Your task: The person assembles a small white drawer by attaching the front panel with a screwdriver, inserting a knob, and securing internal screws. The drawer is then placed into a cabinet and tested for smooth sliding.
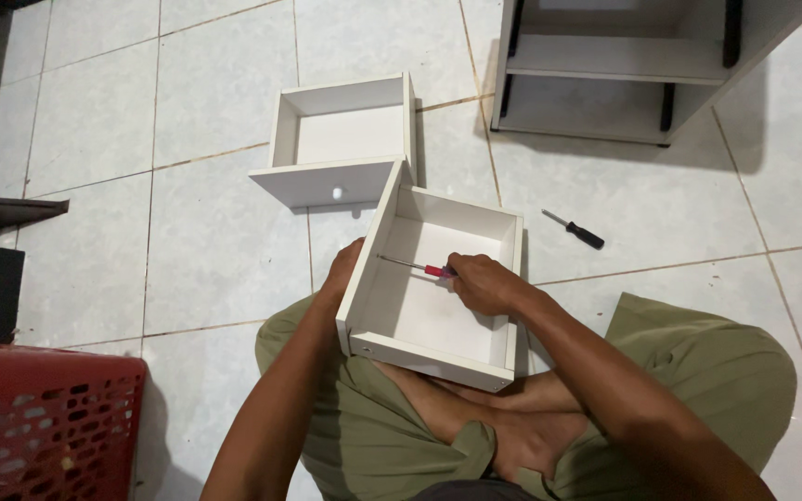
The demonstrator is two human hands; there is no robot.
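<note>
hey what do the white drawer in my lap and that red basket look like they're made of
The white drawer looks like laminated particleboard: flat panels, smooth matte white faces, square edges. The red basket seems moulded plastic, with an even colour and a perforated lattice wall.
</note>
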